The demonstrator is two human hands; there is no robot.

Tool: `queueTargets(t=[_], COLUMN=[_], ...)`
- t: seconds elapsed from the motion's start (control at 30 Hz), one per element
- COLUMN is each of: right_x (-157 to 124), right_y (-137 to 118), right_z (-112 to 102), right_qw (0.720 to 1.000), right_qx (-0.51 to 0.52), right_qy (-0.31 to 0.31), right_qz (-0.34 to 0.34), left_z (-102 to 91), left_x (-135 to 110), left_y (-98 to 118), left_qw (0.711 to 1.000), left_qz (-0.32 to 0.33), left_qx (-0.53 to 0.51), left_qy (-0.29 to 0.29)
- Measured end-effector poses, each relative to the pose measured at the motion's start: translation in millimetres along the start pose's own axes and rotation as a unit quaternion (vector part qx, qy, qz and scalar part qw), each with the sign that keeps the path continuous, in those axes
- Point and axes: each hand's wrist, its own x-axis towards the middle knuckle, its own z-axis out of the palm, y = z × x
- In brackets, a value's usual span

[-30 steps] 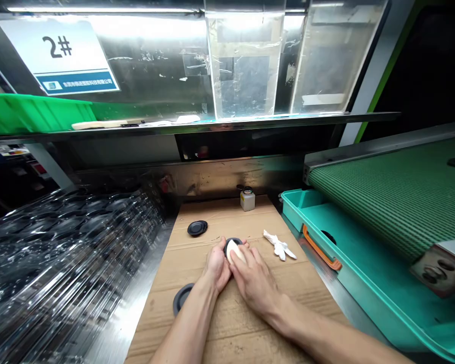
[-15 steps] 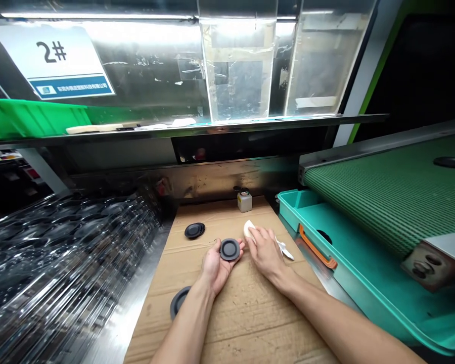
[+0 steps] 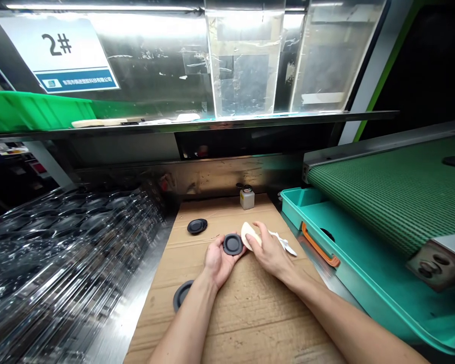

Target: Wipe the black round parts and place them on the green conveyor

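Note:
My left hand [image 3: 217, 259] holds a round black rubber disc [image 3: 232, 244] over the cardboard sheet [image 3: 235, 308], fingers curled under its rim. My right hand [image 3: 270, 251] grips a pale cream pad [image 3: 248, 234] just right of the disc, its edge close to the disc's rim. A second black disc [image 3: 196, 226] lies on the cardboard further back to the left. A third one [image 3: 182, 295] lies at the cardboard's left edge, partly hidden by my left forearm.
A small white bottle with a dark cap [image 3: 246, 197] stands at the back of the cardboard. A white crumpled cloth [image 3: 284, 243] lies behind my right hand. Teal tray [image 3: 367, 283] and green conveyor belt [image 3: 394, 192] are on the right; stacked clear plastic trays [image 3: 60, 253] fill the left.
A second ago my right hand pressed the pad onto the disc. It then swung right toward the cloth, and now it has come back beside the disc, which my left hand lifted slightly.

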Motion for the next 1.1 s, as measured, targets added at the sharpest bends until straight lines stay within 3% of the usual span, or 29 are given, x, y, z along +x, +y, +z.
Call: queueTargets(t=[0.17,0.33,0.5,0.63,0.77,0.97,1.1], right_x=[-4,-1,-2,3,11,9,7], right_y=[-5,-4,-5,4,13,5,-1], right_z=[5,13,9,-6,-16,0,4], right_qw=[0.984,0.955,0.901,0.914,0.901,0.93,0.924], right_qx=[0.135,0.264,0.316,0.279,0.308,0.307,0.301], right_qy=[-0.095,-0.133,-0.286,-0.28,-0.294,-0.175,-0.214], right_qz=[-0.064,0.003,0.08,0.089,0.086,0.098,0.104], left_z=[3.0,3.5,4.6,4.3,3.4,6.2,6.7], left_x=[0,-1,-1,1,2,1,-1], left_y=[-7,-12,-14,-13,-12,-18,-18], left_qw=[1.0,0.998,0.997,0.998,0.999,0.996,0.994], left_qz=[-0.016,0.004,-0.012,-0.006,-0.001,0.024,0.021], left_qx=[0.012,0.054,0.075,0.059,0.05,0.086,0.106], left_qy=[-0.013,-0.028,-0.025,-0.006,0.01,-0.012,-0.009])
